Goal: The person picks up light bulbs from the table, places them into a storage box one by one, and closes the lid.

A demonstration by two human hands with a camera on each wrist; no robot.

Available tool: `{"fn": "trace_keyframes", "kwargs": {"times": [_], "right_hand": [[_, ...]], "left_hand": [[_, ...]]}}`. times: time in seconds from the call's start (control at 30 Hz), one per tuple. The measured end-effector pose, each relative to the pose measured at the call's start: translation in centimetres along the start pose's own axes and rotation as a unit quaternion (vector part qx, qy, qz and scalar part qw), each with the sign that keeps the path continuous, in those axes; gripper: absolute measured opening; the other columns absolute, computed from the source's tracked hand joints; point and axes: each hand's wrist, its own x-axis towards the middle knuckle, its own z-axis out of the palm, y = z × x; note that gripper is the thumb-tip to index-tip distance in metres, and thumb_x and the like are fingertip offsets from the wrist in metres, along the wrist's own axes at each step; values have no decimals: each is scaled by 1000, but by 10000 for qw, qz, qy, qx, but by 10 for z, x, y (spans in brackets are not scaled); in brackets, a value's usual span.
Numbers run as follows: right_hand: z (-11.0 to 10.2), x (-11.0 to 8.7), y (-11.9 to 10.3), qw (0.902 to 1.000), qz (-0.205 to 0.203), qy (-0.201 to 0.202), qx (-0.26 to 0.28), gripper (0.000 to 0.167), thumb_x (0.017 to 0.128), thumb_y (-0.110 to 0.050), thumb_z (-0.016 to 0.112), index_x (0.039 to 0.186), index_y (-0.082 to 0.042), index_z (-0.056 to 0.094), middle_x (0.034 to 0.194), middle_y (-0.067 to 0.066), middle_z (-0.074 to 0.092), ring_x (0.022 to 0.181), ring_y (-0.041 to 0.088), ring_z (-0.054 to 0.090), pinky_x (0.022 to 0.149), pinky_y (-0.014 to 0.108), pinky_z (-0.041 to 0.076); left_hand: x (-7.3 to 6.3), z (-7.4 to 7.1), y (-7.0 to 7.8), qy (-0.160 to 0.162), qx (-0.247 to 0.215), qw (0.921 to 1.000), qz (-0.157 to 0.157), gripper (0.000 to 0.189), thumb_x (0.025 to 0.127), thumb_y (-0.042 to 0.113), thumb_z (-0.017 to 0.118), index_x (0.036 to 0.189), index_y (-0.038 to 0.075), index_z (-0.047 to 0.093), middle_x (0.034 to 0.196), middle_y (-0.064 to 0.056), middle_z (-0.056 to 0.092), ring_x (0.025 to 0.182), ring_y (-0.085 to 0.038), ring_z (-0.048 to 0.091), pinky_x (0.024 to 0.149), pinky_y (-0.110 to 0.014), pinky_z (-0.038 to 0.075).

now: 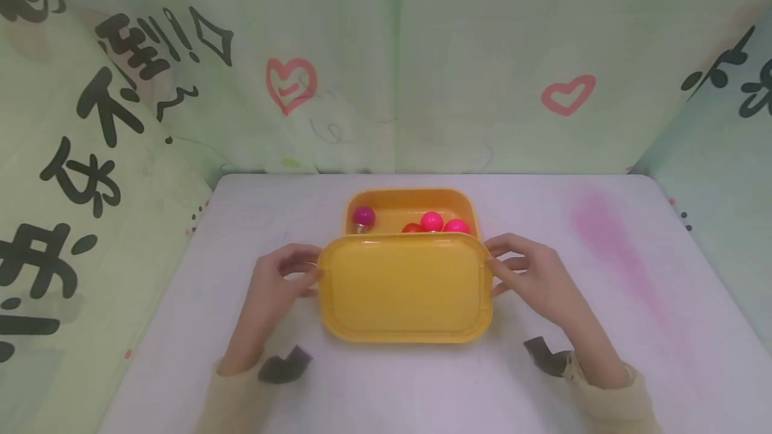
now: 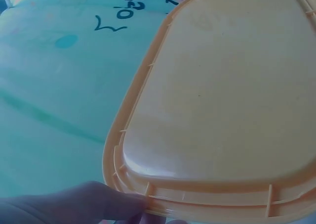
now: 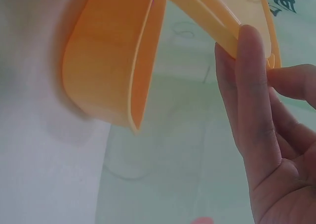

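Note:
Both hands hold a yellow lid (image 1: 405,290) by its two short ends. The left hand (image 1: 280,276) pinches its left edge, thumb on the near side; the right hand (image 1: 537,276) pinches the right edge between thumb and fingers. Raised off the table, the lid hides the near part of a yellow box (image 1: 416,196). Inside the box show a purple ball-shaped thing (image 1: 364,215) with a shiny ridged part below it, bright pink balls (image 1: 431,221) and part of a red one (image 1: 413,228). In the right wrist view a gap separates the lid's right end from the box wall (image 3: 98,61).
The box stands on a white table (image 1: 271,206) with a pink stain (image 1: 609,233) on its right. A pale green curtain (image 1: 470,32) with hearts and black writing encloses the back and sides. Dark strap pieces (image 1: 286,365) lie by the wrists.

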Motion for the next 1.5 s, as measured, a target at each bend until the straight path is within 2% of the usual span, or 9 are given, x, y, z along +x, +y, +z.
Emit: {"fn": "trace_keyframes", "kwargs": {"times": [0.2, 0.33, 0.5, 0.77, 1.03, 1.27, 1.5], "right_hand": [[-6, 5, -9, 9996, -197, 99, 178, 25, 95, -18, 67, 116, -5, 65, 106, 15, 67, 77, 13, 73, 64, 31, 61], [-9, 9, -13, 9990, -340, 213, 215, 24, 95, -17, 67, 116, -5, 66, 106, 15, 68, 77, 13, 73, 64, 33, 62], [-13, 13, -18, 9986, -382, 294, 232, 24, 95, -17, 67, 116, -6, 66, 107, 14, 70, 80, 13, 73, 65, 31, 62], [-17, 15, -24, 9967, -591, 447, 343, 23, 95, -13, 67, 116, -5, 66, 108, 15, 70, 82, 12, 73, 66, 30, 61], [-23, 16, -28, 9955, -638, 700, 9, 22, 96, -17, 65, 116, -7, 67, 109, 12, 71, 82, 11, 74, 75, 21, 59], [-25, 16, -29, 9947, -642, 785, 156, 23, 96, -17, 66, 116, -7, 69, 108, 6, 71, 87, 9, 72, 78, 20, 58], [-25, 17, -29, 9940, -522, 925, 281, 24, 95, -20, 67, 115, -7, 70, 106, -2, 71, 91, 8, 71, 80, 18, 57]], "left_hand": [[5, -4, 8, 121, 74, 9998, 143, 30, 90, 12, 72, 120, 11, 67, 117, -8, 69, 103, -24, 67, 70, -33, 62], [7, -6, 12, 173, -103, 9990, 390, 30, 91, 11, 71, 120, 10, 66, 118, -8, 68, 105, -24, 67, 71, -33, 62], [7, -7, 16, 215, -353, 9969, 668, 30, 91, 10, 71, 120, 8, 66, 118, -9, 68, 105, -21, 67, 72, -33, 62], [11, -7, 24, 385, -569, 9948, 745, 30, 91, 11, 71, 120, 5, 66, 120, -11, 67, 105, -19, 69, 75, -31, 61], [11, -9, 31, 542, -850, 9895, 1038, 30, 90, 17, 73, 118, 5, 69, 115, -11, 70, 99, -15, 71, 79, -31, 60], [12, -10, 33, 550, -1172, 9858, 1070, 35, 89, 25, 74, 116, 4, 70, 111, -6, 72, 98, -17, 72, 83, -31, 59], [13, -10, 36, 563, -1351, 9850, 912, 40, 88, 32, 74, 116, 3, 70, 112, -6, 71, 103, -17, 71, 88, -28, 57]]}}
